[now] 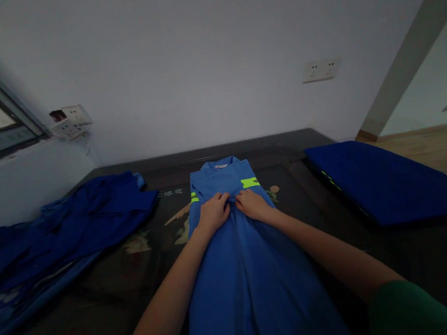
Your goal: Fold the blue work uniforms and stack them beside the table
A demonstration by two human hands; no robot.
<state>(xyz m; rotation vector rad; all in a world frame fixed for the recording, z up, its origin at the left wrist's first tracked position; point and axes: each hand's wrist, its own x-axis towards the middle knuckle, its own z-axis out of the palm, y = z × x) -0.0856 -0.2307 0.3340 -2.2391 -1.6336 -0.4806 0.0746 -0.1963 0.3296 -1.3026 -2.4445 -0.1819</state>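
Observation:
A blue work garment with a collar and yellow-green strips, which looks like a coverall [245, 277], lies lengthwise on the dark table, collar at the far end. Its sleeves look folded in over the upper part. My left hand [215, 212] and my right hand [251, 204] meet near its middle, just below the strips. Both have their fingers closed on bunched cloth, with a crease running down toward me between them. The fingertips are partly hidden in the fabric.
A loose pile of blue garments [87, 217] lies on the left of the dark table [148, 281]. On the right rests a flat stack of folded dark blue clothing [404, 184]. Behind the table rises a wall with a socket [322, 70]; a power strip [68, 128] hangs at the left corner.

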